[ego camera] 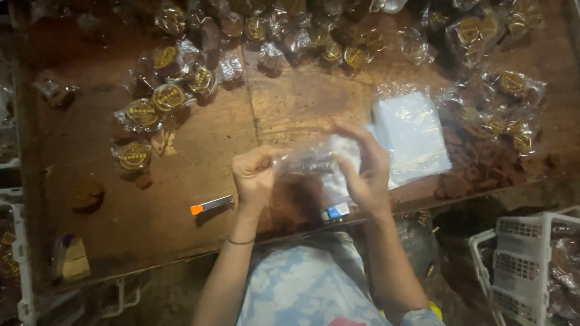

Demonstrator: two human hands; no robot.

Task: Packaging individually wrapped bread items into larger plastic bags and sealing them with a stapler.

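My left hand (254, 174) and my right hand (361, 164) hold a clear plastic bag (314, 159) between them above a brown wooden table (199, 157). The left hand pinches the bag's left end. The right hand's fingers curl around its right end. A stack of empty clear bags (411, 134) lies just right of my right hand. Several wrapped dark brown blocks with round yellow labels (158, 99) lie on the table to the upper left.
More wrapped blocks (338, 45) crowd the far edge and the right side (507, 108). A small orange-tipped cutter (210, 205) and a blue-and-white lighter (335, 212) lie near the front edge. A white plastic crate (525, 265) stands at the lower right.
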